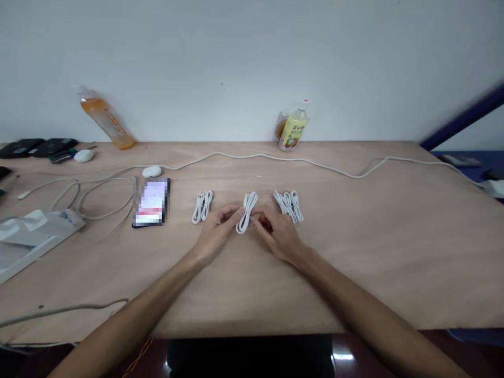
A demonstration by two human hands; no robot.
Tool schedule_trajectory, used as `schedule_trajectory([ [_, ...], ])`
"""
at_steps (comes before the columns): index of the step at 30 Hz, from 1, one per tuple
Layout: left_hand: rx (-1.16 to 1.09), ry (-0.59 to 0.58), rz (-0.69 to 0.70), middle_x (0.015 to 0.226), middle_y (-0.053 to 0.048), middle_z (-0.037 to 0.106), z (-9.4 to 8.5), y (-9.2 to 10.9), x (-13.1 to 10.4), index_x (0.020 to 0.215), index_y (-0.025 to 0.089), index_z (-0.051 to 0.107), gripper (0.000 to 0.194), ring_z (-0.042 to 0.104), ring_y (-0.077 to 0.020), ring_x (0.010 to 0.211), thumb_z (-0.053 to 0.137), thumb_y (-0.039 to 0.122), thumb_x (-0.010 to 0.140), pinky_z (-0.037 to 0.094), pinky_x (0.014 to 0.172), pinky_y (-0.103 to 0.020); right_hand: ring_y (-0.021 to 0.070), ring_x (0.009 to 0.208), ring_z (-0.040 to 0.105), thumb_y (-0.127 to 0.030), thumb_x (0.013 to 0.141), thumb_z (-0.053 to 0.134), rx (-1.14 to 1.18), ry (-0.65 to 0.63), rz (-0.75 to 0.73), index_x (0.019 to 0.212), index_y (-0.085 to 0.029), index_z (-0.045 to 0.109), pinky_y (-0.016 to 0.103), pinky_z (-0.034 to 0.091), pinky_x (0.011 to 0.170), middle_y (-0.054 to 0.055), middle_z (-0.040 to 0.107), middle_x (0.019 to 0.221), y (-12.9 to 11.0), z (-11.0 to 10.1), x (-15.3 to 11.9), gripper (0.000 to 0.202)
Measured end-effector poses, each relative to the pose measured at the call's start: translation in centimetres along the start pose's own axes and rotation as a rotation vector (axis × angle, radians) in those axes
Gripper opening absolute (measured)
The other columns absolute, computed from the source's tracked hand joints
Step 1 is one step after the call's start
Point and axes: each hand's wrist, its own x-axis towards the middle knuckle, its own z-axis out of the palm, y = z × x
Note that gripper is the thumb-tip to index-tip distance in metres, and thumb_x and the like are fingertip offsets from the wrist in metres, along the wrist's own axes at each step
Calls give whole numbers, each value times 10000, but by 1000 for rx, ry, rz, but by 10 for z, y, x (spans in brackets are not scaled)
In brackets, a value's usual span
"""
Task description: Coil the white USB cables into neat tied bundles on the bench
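The left hand has its thumb and index finger pinched on the left edge of a coiled white cable at the middle of the wood-grain table. The right hand brings its thumb and index fingertip close together at the coil's right edge – whether they close on it, I cannot tell. The coil slants slightly, its rounded lower loop nearer the person

Just beside the left hand lies a pair of coiled white cables; behind the right hand, and partly covered by it, is a cluster of coiled white cables. A long white cable runs across the table beyond all of these, between them and the wall

To the left are a smartphone with a pixelated screen, a small white case just beyond it, loose white cable loops and a white tray. Farther back sit a second white case and flat black boxes. An orange drink bottle leans by the wall, while a yellow-labelled bottle stands tilted behind the right-hand cluster – well apart from the hands. A grey cable crosses the near left corner
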Motion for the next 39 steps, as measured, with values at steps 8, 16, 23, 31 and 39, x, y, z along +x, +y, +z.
schedule_trajectory([
  [8, -212, 35, -74, 937, -56, 807, 3, -12, 0, 976, 166, 806, 444, 710, -195, 893, 945, 522, 750, 506, 897, -306, 137, 534, 540, -268, 1056, 590, 13, 123, 21, 1066, -233, 658, 261, 431, 550, -40, 643, 695, -4, 2, -1, 76],
  [16, -225, 84, -80, 902, -62, 837, 4, -8, -1, 1007, 179, 822, 466, 765, -225, 906, 987, 479, 691, 550, 897, -329, 162, 630, 586, -267, 1074, 609, -97, 157, -50, 1063, -234, 703, 288, 507, 602, 19, 688, 847, -4, 1, 0, 101],
  [23, -206, 114, -117, 876, -64, 845, 4, -8, 1, 921, 183, 842, 453, 767, -216, 830, 1031, 442, 601, 582, 854, -339, 167, 699, 624, -289, 1122, 548, -197, 145, -168, 1032, -221, 723, 275, 477, 592, 45, 700, 893, 5, -1, -1, 208],
  [31, -245, 80, -124, 883, -66, 843, 4, -7, 0, 933, 166, 832, 417, 771, -204, 837, 1023, 392, 639, 578, 850, -318, 185, 794, 643, -215, 1110, 514, -191, 128, -120, 1056, -244, 734, 279, 488, 645, 55, 681, 938, 3, 4, -4, 228],
  [39, -291, -8, -146, 936, -94, 842, 4, -5, 0, 960, 153, 833, 427, 780, -235, 863, 999, 435, 686, 584, 883, -366, 192, 807, 623, -189, 1071, 523, -113, 43, -67, 1026, -278, 716, 291, 502, 681, 31, 648, 940, 0, -2, -1, 217],
])
